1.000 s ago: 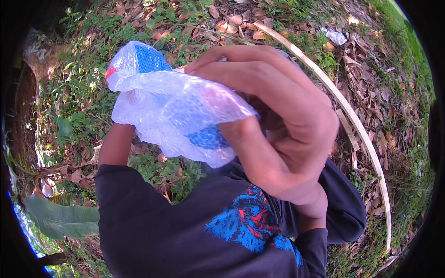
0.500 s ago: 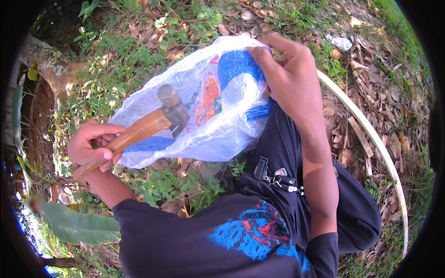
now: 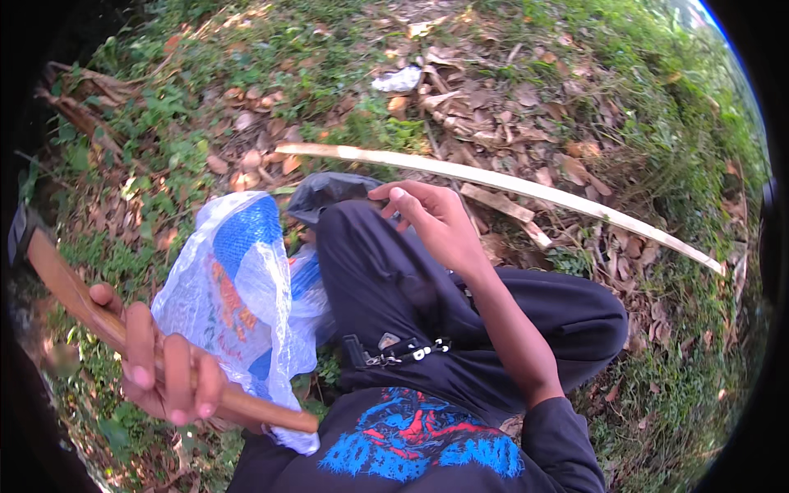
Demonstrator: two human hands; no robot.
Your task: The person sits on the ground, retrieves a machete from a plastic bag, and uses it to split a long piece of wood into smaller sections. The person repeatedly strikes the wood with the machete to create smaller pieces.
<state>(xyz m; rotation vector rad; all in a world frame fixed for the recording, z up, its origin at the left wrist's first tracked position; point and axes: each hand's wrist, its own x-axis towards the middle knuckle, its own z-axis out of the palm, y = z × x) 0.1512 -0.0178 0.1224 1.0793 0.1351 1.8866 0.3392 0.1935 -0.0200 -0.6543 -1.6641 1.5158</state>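
Observation:
My left hand (image 3: 164, 374) grips the wooden handle of a hammer (image 3: 78, 300), which runs up to the far left edge where its dark head shows. Beside that hand hangs a clear plastic bag (image 3: 238, 296) with blue and orange printing; whether the hand also pinches the bag I cannot tell. My right hand (image 3: 431, 218) hovers above my raised knee in black trousers (image 3: 386, 287), fingers apart and holding nothing. A dark plastic bag (image 3: 329, 193) lies just beyond the knee.
A long pale strip of split wood (image 3: 509, 185) curves across the ground behind my knee, with a shorter piece (image 3: 505, 209) under it. Dry leaves, grass and weeds cover the ground. A scrap of white litter (image 3: 399, 80) lies farther off.
My right hand has let go of the plastic bag and moved over my knee. The hammer has come out of the bag and swung left. The bag has dropped lower beside my left hand.

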